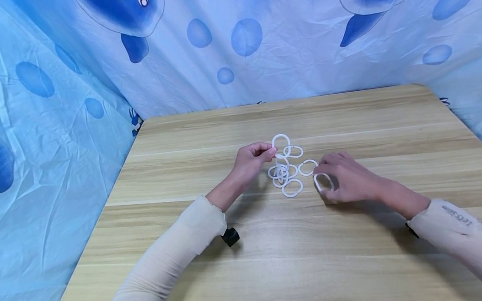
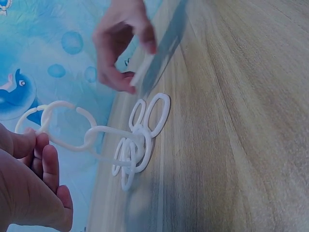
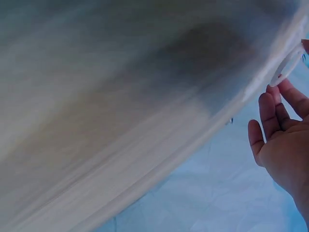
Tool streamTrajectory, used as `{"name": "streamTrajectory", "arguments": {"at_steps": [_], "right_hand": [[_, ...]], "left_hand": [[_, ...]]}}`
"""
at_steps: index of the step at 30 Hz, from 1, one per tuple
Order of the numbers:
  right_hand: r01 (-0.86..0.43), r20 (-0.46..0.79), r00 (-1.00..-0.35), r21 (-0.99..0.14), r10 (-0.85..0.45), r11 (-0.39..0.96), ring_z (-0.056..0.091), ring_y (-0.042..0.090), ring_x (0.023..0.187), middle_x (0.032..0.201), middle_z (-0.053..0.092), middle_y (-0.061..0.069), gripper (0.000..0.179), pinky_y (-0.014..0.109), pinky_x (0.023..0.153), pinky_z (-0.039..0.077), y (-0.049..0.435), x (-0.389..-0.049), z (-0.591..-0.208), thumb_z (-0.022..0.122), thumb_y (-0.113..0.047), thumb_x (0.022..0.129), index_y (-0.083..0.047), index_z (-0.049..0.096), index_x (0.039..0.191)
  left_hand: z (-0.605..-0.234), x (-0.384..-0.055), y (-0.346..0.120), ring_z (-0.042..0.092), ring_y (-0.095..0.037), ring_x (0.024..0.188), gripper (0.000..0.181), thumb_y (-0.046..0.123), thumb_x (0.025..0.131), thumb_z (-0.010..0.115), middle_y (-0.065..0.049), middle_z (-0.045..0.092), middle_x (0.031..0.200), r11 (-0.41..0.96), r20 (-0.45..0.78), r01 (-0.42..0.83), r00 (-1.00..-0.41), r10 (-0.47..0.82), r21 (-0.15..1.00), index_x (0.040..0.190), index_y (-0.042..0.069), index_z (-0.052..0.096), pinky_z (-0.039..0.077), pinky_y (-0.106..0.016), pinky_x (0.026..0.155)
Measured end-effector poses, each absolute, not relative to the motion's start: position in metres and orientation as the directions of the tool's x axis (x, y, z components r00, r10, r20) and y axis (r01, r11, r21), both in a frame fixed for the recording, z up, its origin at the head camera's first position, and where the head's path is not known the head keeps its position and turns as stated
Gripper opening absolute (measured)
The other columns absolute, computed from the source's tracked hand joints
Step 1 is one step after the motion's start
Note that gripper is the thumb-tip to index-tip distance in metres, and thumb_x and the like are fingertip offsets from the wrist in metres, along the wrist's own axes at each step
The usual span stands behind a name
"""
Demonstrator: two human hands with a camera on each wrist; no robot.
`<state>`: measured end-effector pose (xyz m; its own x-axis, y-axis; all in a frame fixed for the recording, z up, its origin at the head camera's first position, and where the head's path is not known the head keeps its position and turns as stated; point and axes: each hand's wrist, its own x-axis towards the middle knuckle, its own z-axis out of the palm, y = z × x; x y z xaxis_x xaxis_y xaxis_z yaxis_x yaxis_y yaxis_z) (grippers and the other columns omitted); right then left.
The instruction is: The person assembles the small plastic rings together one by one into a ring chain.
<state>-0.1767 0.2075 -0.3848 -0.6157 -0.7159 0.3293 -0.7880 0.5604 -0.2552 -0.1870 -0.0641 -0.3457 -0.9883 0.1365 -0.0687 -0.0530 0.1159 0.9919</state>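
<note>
My left hand (image 1: 250, 162) pinches a white plastic ring link (image 1: 281, 135) between thumb and forefinger. It is joined to other ring links, and the chain hangs down to a cluster of overlapping white links (image 1: 284, 181) on the table. In the left wrist view, a split shows in the large ring (image 2: 63, 103) beside the thumb. To the right of the cluster, my right hand (image 1: 347, 178) holds a separate white ring link (image 1: 316, 183) between thumb and fingertips. The same ring (image 3: 277, 79) is seen nearly edge-on in the right wrist view. One split ring (image 1: 299, 167) lies between the two hands.
The wood-grain table (image 1: 301, 259) reaches back to a blue and white curtain (image 1: 180, 73) printed with whales and bubbles. A black wrist device (image 1: 231, 237) sticks out under the left sleeve, close over the tabletop.
</note>
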Motion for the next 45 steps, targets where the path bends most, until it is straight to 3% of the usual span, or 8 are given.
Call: {"name": "streamTrajectory", "arguments": {"at_steps": [4,11,17,21,30,36,42,45], "right_hand": [[-0.743,0.369,-0.667,-0.395,-0.647,0.541,0.053,0.019,0.095,0.098,0.061,0.003,0.041,0.044,0.088,0.036,0.204,-0.184,-0.376,0.082,-0.019,0.067,-0.009,0.069,0.104],[-0.708,0.425,-0.697,-0.538,-0.578,0.458,0.052,0.018,0.089,0.097,0.063,0.004,0.040,0.040,0.079,0.038,0.197,-0.192,-0.363,0.080,-0.011,0.070,-0.010,0.068,0.108],[-0.583,0.344,-0.785,-0.691,-0.515,0.427,0.051,0.019,0.094,0.103,0.062,0.006,0.041,0.039,0.083,0.040,0.191,-0.194,-0.355,0.079,-0.009,0.076,-0.014,0.066,0.114],[-0.514,0.312,-0.827,-0.757,-0.468,0.404,0.052,0.017,0.099,0.107,0.061,0.004,0.042,0.029,0.088,0.038,0.185,-0.196,-0.349,0.077,-0.008,0.078,-0.015,0.065,0.118],[-0.256,0.207,-0.895,-0.964,-0.395,0.074,0.056,0.018,0.098,0.107,0.062,0.009,0.036,0.021,0.084,0.046,0.171,-0.201,-0.340,0.064,-0.004,0.089,0.002,0.059,0.124],[-0.124,0.206,-0.889,-0.968,-0.408,-0.218,0.052,0.019,0.104,0.107,0.063,0.005,0.030,0.024,0.094,0.041,0.162,-0.206,-0.337,0.057,0.001,0.091,0.005,0.060,0.120],[-0.106,0.242,-0.884,-0.937,-0.399,-0.332,0.051,0.022,0.103,0.112,0.063,0.007,0.023,0.028,0.095,0.038,0.156,-0.207,-0.337,0.052,0.004,0.091,0.004,0.064,0.111],[-0.078,0.237,-0.884,-0.924,-0.402,-0.373,0.053,0.020,0.097,0.110,0.063,0.008,0.024,0.029,0.093,0.040,0.154,-0.207,-0.338,0.052,0.003,0.092,0.004,0.064,0.113]], "left_hand": [[-0.345,-0.187,-0.064,0.056,-0.010,0.078,0.024,0.012,0.093,0.065,0.000,0.063,0.084,0.116,-0.061,-0.044,-0.988,0.144,0.992,0.106,-0.007,0.066,0.046,-0.045,0.096],[-0.345,-0.187,-0.064,0.057,-0.010,0.078,0.024,0.013,0.093,0.065,0.000,0.064,0.086,0.118,-0.062,-0.045,-0.988,0.145,0.992,0.107,-0.007,0.067,0.048,-0.042,0.094],[-0.344,-0.185,-0.065,0.057,-0.010,0.078,0.022,0.011,0.092,0.065,-0.001,0.065,0.087,0.115,-0.064,-0.047,-0.988,0.144,0.992,0.106,-0.006,0.067,0.050,-0.026,0.084],[-0.344,-0.185,-0.065,0.057,-0.011,0.079,0.021,0.011,0.093,0.064,-0.001,0.065,0.088,0.109,-0.064,-0.049,-0.988,0.143,0.993,0.105,-0.005,0.067,0.050,-0.024,0.082],[-0.343,-0.184,-0.065,0.057,-0.011,0.078,0.017,0.011,0.093,0.064,-0.001,0.064,0.086,0.106,-0.059,-0.044,-0.988,0.144,0.993,0.102,-0.003,0.068,0.049,-0.024,0.082],[-0.343,-0.184,-0.065,0.057,-0.011,0.078,0.017,0.012,0.093,0.065,-0.001,0.064,0.086,0.111,-0.064,-0.049,-0.988,0.141,0.993,0.102,-0.002,0.069,0.049,-0.025,0.082],[-0.344,-0.185,-0.065,0.056,-0.010,0.078,0.020,0.011,0.092,0.065,-0.001,0.064,0.086,0.095,-0.069,-0.056,-0.987,0.145,0.994,0.104,-0.005,0.068,0.046,-0.046,0.096],[-0.344,-0.185,-0.065,0.056,-0.010,0.078,0.022,0.011,0.092,0.065,-0.001,0.064,0.085,0.098,-0.068,-0.054,-0.987,0.146,0.994,0.105,-0.006,0.067,0.044,-0.049,0.097]]}}
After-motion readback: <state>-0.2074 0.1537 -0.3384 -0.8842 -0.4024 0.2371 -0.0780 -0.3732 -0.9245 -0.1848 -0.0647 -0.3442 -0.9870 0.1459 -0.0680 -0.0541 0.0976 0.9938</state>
